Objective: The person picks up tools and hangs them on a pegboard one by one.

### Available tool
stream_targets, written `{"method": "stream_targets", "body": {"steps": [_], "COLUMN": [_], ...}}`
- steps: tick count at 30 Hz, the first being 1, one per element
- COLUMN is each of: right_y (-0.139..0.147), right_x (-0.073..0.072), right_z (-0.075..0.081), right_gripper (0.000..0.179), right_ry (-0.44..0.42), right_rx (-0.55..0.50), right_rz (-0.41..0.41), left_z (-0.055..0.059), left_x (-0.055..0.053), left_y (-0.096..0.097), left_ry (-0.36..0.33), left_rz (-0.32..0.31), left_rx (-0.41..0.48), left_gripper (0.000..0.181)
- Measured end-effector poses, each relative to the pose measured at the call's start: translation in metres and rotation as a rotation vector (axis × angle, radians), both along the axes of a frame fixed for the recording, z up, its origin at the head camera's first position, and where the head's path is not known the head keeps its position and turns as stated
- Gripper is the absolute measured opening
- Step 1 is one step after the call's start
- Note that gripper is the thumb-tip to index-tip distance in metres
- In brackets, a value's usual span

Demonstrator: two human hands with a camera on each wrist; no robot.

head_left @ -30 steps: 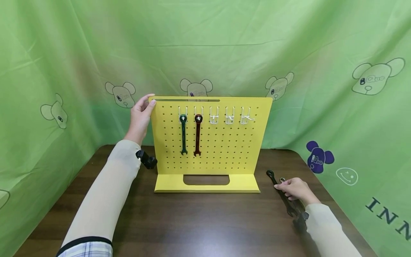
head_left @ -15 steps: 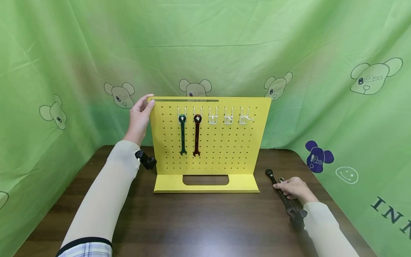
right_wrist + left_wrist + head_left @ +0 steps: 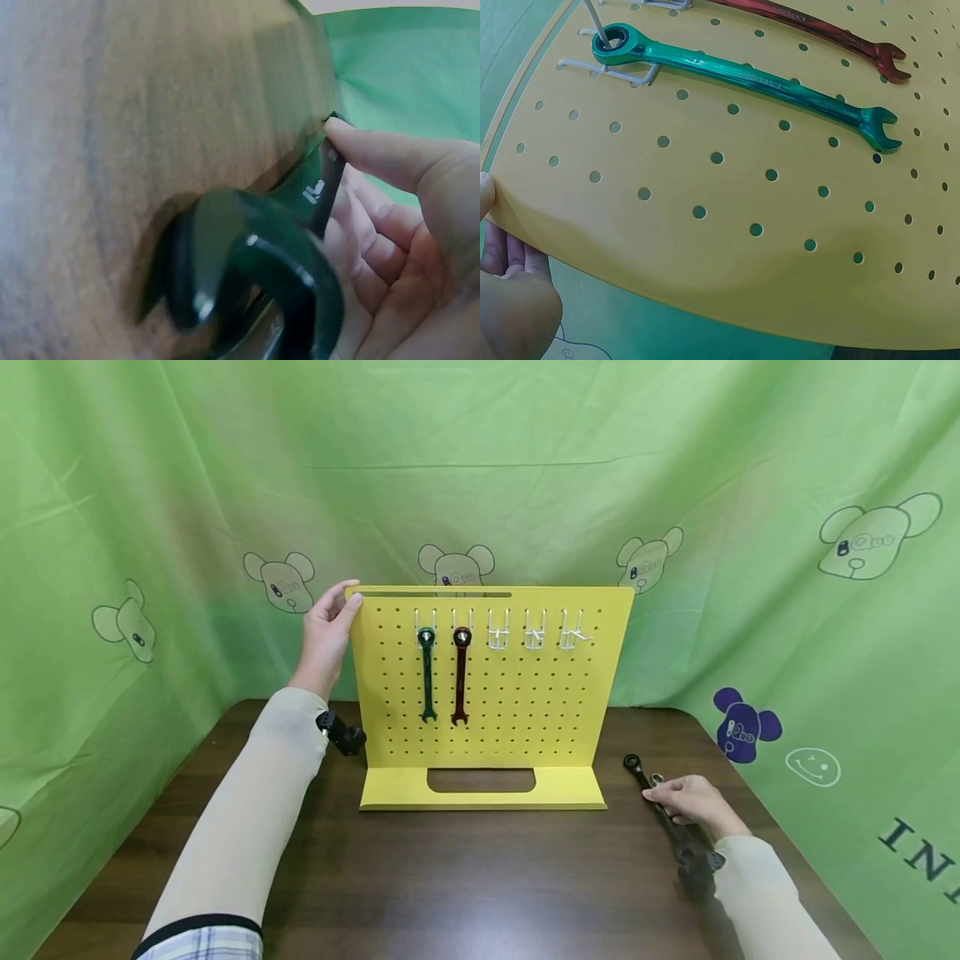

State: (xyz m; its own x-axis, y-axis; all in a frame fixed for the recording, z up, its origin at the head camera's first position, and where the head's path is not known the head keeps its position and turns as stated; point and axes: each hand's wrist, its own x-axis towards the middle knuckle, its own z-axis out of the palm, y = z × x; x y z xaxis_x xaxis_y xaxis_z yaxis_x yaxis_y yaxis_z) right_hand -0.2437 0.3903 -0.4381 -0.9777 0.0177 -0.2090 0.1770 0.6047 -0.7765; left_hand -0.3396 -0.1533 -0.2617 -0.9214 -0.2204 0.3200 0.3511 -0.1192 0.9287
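Observation:
My left hand (image 3: 324,631) grips the upper left corner of a yellow pegboard (image 3: 525,710), thumb on the front and fingers behind. On the board's white hooks hang a green ratcheting wrench (image 3: 427,677) and a dark red one (image 3: 461,681), each with its open end down. To the right of the board, my right hand (image 3: 693,802) pinches a black ratcheting wrench (image 3: 634,767) by its shaft, low over the table. The open end of that wrench (image 3: 255,240) looms large and blurred in the right wrist view. Beside it shows the ring end of another wrench (image 3: 657,779), mostly hidden by the hand.
Three more white hooks (image 3: 535,631) on the board's right carry nothing. The board's base (image 3: 480,804) stands on a dark wooden table (image 3: 465,877). A green printed curtain (image 3: 525,460) surrounds the table's back and sides.
Over the last half second my right hand and the black wrench shift very slightly to the right. My left hand and the board stay put.

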Motion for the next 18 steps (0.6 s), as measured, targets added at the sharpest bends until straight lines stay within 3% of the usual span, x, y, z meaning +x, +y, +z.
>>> {"method": "stream_targets", "body": {"steps": [11, 18], "right_y": [0.000, -0.002], "right_x": [0.003, 0.007], "right_z": [0.009, 0.017], "right_gripper": [0.035, 0.029], "right_ry": [-0.027, -0.007], "right_rx": [-0.038, -0.110], "right_rz": [-0.007, 0.049], "left_z": [-0.001, -0.001], "left_x": [-0.001, 0.000], "left_y": [0.001, 0.001], "left_ry": [0.016, 0.014], "left_rz": [0.001, 0.004], "left_rx": [0.010, 0.014], "left_gripper": [0.032, 0.033]}}
